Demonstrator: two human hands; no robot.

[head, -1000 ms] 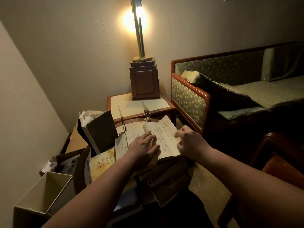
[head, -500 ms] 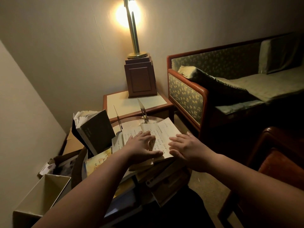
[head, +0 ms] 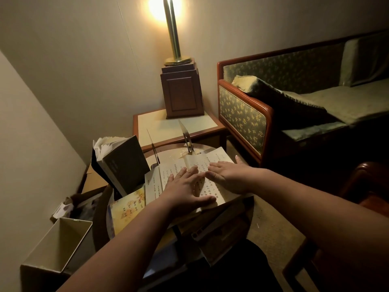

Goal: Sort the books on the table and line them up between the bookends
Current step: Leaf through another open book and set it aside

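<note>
An open book (head: 219, 160) with printed pages lies on top of a pile on the small round table (head: 202, 147). My left hand (head: 186, 189) lies flat on its left page, fingers spread. My right hand (head: 228, 174) presses flat on its right page, fingers extended. Two thin metal bookends (head: 186, 137) (head: 152, 147) stand upright just behind the open book. A thick dark book (head: 124, 163) stands tilted at the table's left, pages fanned on top. A yellow-covered book (head: 128, 209) lies under my left wrist. More dark books (head: 221, 224) lie stacked below.
A side table (head: 179, 125) with a wooden lamp base (head: 182, 92) stands behind. A sofa (head: 294, 106) is at the right, a wooden chair (head: 368, 186) at the near right. An open white box (head: 61, 245) sits at the lower left by the wall.
My right hand went from curled at the book's right edge to flat on the right page. My left hand stayed on the left page. The view shifted slightly.
</note>
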